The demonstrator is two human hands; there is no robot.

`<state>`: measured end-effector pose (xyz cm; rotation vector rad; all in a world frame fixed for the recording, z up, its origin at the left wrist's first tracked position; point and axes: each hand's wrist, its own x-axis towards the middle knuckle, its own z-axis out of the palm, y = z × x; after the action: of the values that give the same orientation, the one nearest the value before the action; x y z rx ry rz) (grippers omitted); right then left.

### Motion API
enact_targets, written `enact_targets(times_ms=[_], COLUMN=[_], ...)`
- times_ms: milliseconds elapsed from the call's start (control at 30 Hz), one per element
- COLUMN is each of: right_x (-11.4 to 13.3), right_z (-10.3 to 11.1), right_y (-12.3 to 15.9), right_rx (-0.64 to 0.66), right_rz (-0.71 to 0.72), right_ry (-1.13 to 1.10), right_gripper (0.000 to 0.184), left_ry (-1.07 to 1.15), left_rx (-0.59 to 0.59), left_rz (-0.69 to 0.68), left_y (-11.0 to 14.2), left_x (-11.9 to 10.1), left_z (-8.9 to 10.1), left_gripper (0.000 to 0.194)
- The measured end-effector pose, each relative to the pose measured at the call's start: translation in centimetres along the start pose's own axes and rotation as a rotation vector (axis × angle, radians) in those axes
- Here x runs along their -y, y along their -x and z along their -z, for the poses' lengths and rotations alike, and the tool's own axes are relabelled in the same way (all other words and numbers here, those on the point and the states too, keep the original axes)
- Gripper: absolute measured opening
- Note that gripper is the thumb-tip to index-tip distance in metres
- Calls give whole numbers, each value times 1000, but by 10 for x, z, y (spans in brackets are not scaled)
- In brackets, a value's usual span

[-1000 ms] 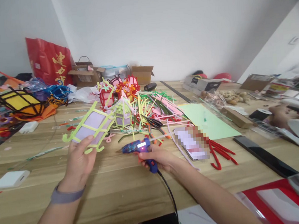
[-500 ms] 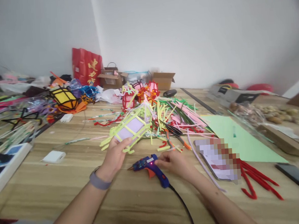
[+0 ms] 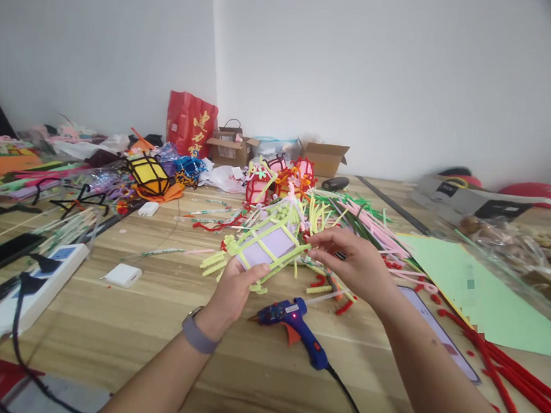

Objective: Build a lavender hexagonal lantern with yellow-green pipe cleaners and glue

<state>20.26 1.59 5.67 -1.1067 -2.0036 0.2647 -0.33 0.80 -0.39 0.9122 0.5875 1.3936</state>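
My left hand (image 3: 232,291) is closed on the lower left side of a lantern (image 3: 272,244), with its thumb along the front. The lantern has a frame of fuzzy yellow-green pipe cleaners around pale lilac panels, and is held tilted. At its right end, my right hand (image 3: 352,261) has its thumb and fingertips drawn together by a frame corner; what they pinch is too small to make out. Below both hands, a blue glue gun (image 3: 296,324) lies on the wooden table (image 3: 212,387), its red light lit, orange trigger showing and a glue stick in its back.
Loose pipe cleaners (image 3: 371,222) and finished red lanterns (image 3: 258,189) lie behind my hands. A phone (image 3: 437,330), red pipe cleaners (image 3: 508,360) and a green sheet (image 3: 489,298) are at right. At left are a white charger (image 3: 123,275) and a power strip (image 3: 36,292).
My right hand has left the back of the glue gun and risen to the lantern's right end. My left hand still holds the lantern. The whole view has shifted.
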Motion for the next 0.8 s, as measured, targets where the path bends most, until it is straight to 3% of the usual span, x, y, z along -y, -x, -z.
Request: enact_targets(times_ms=[433, 800], right_x=[-6, -2], right_z=[-1, -2], right_y=[-1, -2], right_rx=[174, 248], right_rz=[-286, -316], right_ry=[-272, -483], right_gripper=[32, 35], left_ry=[-10, -4], left_rx=[49, 72], left_rz=[14, 38], left_y=[1, 4], left_x=[0, -1], left_z=[0, -2], left_gripper=[52, 43])
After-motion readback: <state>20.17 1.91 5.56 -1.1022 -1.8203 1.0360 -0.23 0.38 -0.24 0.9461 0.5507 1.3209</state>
